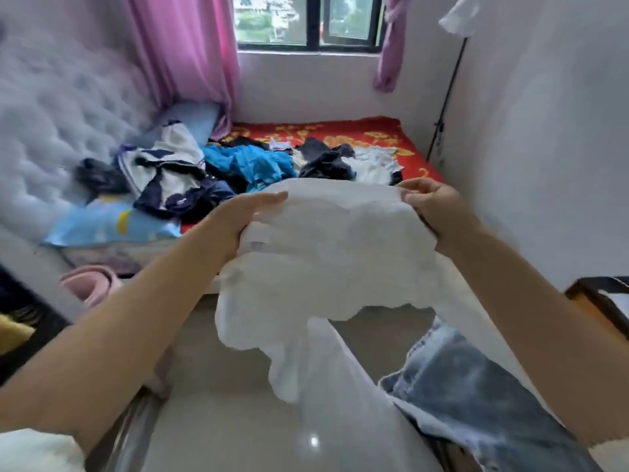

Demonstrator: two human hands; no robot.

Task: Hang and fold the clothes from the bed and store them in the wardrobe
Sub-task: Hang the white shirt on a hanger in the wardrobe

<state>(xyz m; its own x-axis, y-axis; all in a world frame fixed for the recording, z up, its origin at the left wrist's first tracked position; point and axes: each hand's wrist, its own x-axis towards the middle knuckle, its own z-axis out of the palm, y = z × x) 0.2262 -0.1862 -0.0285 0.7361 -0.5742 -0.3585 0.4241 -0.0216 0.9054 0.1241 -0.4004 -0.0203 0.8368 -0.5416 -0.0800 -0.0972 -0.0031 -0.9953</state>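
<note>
A white garment is held up in the air at the near edge of the bed, with its lower part hanging loosely over the tiled floor and in front of a jeans-clad leg. Its left side is gripped by the left hand, the thumb stretched along the upper fold and the fingers hidden beneath the fabric. Its right top corner is pinched by the right hand, the fingers curled round the cloth. Beyond the garment, a pile of clothes is spread across the red patterned bed cover, with a white and navy jacket towards the left edge, a bright blue piece in the middle and a white top towards the right edge. At the far edge, pink curtains are hung beside a window.
</note>
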